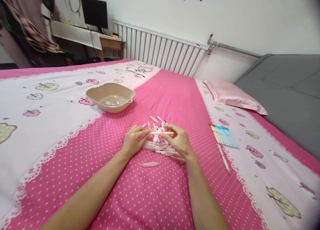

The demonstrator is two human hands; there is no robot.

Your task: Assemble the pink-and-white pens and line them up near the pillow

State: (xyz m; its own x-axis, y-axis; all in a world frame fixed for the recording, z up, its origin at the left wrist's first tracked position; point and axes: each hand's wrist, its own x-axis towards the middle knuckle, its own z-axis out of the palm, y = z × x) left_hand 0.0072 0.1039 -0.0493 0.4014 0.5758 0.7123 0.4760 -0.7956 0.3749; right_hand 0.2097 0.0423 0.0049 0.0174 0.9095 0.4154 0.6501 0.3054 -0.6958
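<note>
My left hand (133,141) and my right hand (178,140) meet over a heap of loose pen parts (160,146) on the pink dotted bedspread (150,190). Between them they pinch a thin pale pink pen barrel (161,133), held level, the left fingers on one end and the right fingers on the other. One clear tube (150,164) lies alone just in front of the heap. A row of finished pens with blue caps (225,135) lies to the right, with a single pen (223,158) beside it.
A beige bowl (95,97) holding small bits stands at the back left. A pink pillow (233,96) and a grey sofa (287,90) lie to the right. A black cable (138,70) rests near the radiator (162,51); a desk with a monitor (94,12) stands beyond.
</note>
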